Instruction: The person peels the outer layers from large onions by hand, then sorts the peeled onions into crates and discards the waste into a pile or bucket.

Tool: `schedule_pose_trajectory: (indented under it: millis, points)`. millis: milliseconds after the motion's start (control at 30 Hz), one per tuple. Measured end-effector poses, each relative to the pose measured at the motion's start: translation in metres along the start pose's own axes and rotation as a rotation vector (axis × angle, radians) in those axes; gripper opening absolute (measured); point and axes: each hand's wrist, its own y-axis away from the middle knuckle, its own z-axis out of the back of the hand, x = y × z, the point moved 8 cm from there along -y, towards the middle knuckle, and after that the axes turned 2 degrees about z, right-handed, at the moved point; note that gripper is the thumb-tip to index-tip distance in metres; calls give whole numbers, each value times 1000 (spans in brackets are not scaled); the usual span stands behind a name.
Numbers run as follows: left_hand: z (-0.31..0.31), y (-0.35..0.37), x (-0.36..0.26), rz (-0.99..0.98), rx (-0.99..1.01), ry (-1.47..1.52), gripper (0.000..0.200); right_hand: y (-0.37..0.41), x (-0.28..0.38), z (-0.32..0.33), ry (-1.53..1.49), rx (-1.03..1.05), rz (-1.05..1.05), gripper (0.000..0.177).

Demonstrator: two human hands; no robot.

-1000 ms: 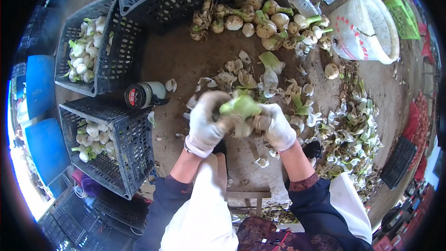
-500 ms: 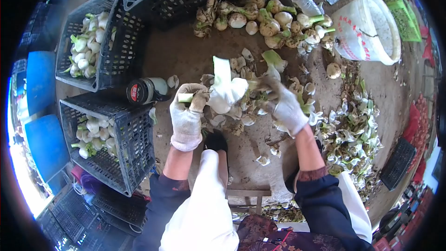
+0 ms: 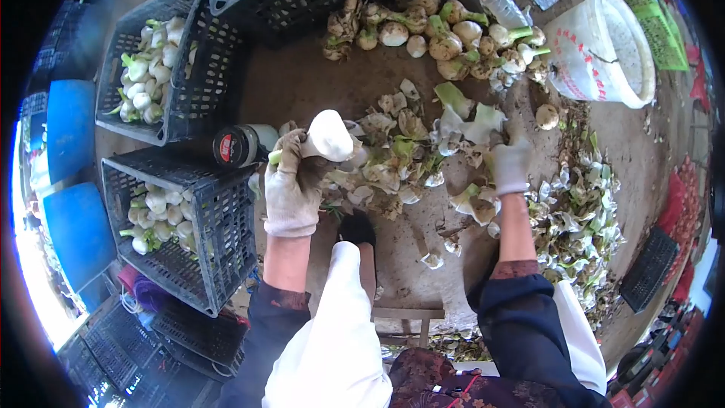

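Left hand [image 3: 291,189] alone now clasps the peeled white bulb [image 3: 330,136]. Right hand [image 3: 512,166] has swung right of it onto peel scraps [image 3: 472,205]; grip unclear

bright daylight, heavy fisheye edge distortion

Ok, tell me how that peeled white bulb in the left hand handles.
The peeled bulb looks rounded and firm, so it would probably roll if set down. Its smooth white skin may be slippery, though the gloved left hand likely grips well. One hand holds it, so probably not heavy.
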Motion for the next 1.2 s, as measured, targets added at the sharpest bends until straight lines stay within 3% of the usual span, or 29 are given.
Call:
schedule_pose_trajectory:
  millis: [100, 200, 233, 267, 300, 333, 400, 467, 533, 567, 600, 667, 767, 800, 833, 867, 900, 933, 967, 1000, 1067, 1100, 1133, 1167, 1200]
  points:
    - [14, -7, 14, 159, 83, 288, 32, 20, 24, -6, -16, 252, 273, 35]
    - [-7, 3, 11, 278, 145, 482, 34, 45, 52, -1, -213, 418, 199, 34]
    - [-12, 5, 9, 266, 38, 433, 32, 50, 69, -1, -174, 468, 268, 30]
    - [-12, 7, 11, 256, -66, 386, 30, 65, 78, -12, -496, 571, 83, 30]
    - [-13, 7, 17, 253, -45, 348, 29, 79, 112, -14, -449, 628, 258, 32]
    - [-13, 6, 25, 250, -22, 310, 27, 92, 130, -26, -441, 711, 144, 33]
    - [-20, 8, 40, 271, 24, 305, 25, 104, 148, -51, -511, 772, 275, 35]
    - [-21, 12, 46, 263, -34, 229, 25, 107, 147, -60, -680, 750, 167, 30]
    - [-10, 11, 41, 214, -36, 181, 25, 111, 142, -45, -1091, 795, -190, 21]
    - [-2, 12, 34, 166, -40, 133, 25, 107, 141, -36, -1168, 735, -190, 17]
    - [10, 18, 18, 124, -202, -40, 24, 103, 133, -27, -1252, 694, -246, 17]
    - [28, 27, -36, -110, -302, -369, 21, 79, 95, -20, -1243, 656, -192, 20]
    - [27, 81, -166, -615, -649, -1174, 22, 25, 19, 19, -347, 385, 141, 34]
    - [50, 97, -196, -543, -810, -1169, 25, 8, 0, 41, -206, 162, 170, 33]
    - [42, 112, -230, -787, -886, -1529, 32, -16, -45, 55, 155, 52, 55, 38]
    - [23, 123, -246, -1006, -906, -1806, 41, -37, -74, 69, 225, -43, -54, 42]
    - [16, 126, -247, -1016, -901, -1564, 38, -57, -100, 81, 287, -131, -160, 47]
    - [5, 128, -239, -1023, -892, -1325, 36, -85, -131, 83, 542, -187, -132, 55]
    - [-7, 112, -217, -843, -751, -1200, 34, -102, -126, 86, 388, -225, -78, 55]
    - [-19, 96, -188, -669, -616, -1069, 32, -118, -127, 84, 381, -200, -168, 54]
    - [-53, 60, -119, -505, -293, -1290, 30, -150, -151, 67, 192, -175, -76, 54]
    - [-78, 49, -77, -380, -11, -1212, 29, -151, -145, 61, 161, -72, -160, 52]
    - [-94, 40, -34, -149, 47, -1087, 25, -145, -141, 46, 63, -28, -124, 52]
    - [-97, 32, 13, 60, 184, -955, 32, -123, -112, 33, -10, 11, -29, 51]
    - [-109, 28, 51, 127, 353, -929, 50, -98, -80, 20, -89, 57, 62, 51]
